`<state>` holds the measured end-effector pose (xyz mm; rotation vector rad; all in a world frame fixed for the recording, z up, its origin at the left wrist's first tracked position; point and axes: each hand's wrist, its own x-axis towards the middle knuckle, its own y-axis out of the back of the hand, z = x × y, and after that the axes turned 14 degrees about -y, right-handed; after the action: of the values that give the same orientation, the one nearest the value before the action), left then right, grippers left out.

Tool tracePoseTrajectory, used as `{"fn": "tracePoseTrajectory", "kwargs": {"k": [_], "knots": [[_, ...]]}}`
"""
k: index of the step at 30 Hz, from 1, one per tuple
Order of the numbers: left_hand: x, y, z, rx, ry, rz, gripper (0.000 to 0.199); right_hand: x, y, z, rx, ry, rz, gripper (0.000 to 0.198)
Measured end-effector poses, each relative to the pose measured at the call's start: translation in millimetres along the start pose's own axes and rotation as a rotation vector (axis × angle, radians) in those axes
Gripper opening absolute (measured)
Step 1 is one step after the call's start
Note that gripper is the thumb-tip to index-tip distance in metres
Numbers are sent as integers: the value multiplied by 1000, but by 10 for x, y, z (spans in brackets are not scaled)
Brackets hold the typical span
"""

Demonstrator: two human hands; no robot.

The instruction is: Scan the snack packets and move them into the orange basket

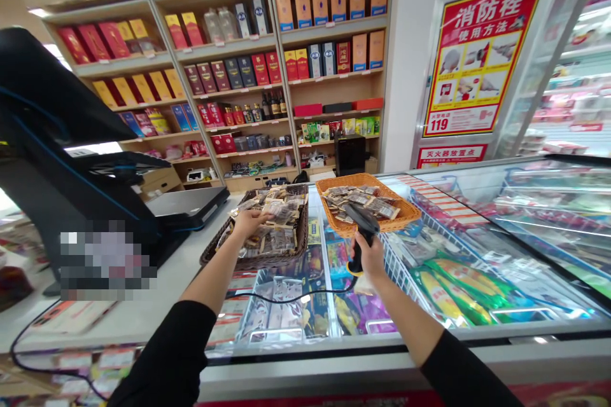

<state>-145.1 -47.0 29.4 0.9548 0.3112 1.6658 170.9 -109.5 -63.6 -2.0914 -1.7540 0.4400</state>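
Observation:
My right hand (370, 254) is wrapped round the grip of a black barcode scanner (365, 219), whose head points toward an orange woven basket (403, 217). Small packets with clear fronts (365, 197) lie in that basket. Over to the left, my left hand (251, 224) rests among similar small packets (281, 238) in a dark brown woven basket (304, 219). Its fingers stretch out over the packets, and none is seen gripped. A black cable (286, 300) runs from the scanner's grip across to the left.
Both baskets stand on a glass-topped freezer (329, 337) with bagged goods inside. A black checkout terminal (90, 165) and a flat scale (191, 202) occupy the counter at left. Shelves of boxed bottles (281, 35) line the back wall, beside a red fire-hydrant sign (482, 63).

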Motion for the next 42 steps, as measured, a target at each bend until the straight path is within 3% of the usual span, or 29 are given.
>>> {"fn": "tracePoseTrajectory", "kwargs": {"k": [5,9,12,14,16,19,23,26,28,33,36,42], "knots": [[62,-110,153,-175,-11,197,47,9,7,26,-9,3,5,38],[58,-236,203,-147,-70,-2,46,2,6,22,-3,11,-3,36],[51,-265,211,29,-101,-107,37,-2,4,18,-9,4,0,35],[66,-261,238,136,-166,-40,27,-5,1,17,-19,4,5,36],[98,-271,308,127,-240,130,23,-11,-4,13,-31,11,7,36],[159,-387,477,-142,-244,286,31,-35,-14,-7,-67,39,-42,35],[200,-753,632,-535,-111,123,44,-94,-32,-68,-218,60,-200,37],[189,-1032,589,-595,-115,50,46,-136,-44,-98,-366,20,-289,34],[181,-1142,519,-556,-170,37,46,-151,-43,-87,-454,-2,-268,30],[164,-1167,422,-505,-192,90,39,-149,-16,-6,-657,85,-183,23],[151,-1145,438,-523,-170,83,35,-151,-13,13,-666,144,-147,24],[145,-1159,450,-433,-258,80,32,-166,-25,-12,-698,199,-123,24]]}}
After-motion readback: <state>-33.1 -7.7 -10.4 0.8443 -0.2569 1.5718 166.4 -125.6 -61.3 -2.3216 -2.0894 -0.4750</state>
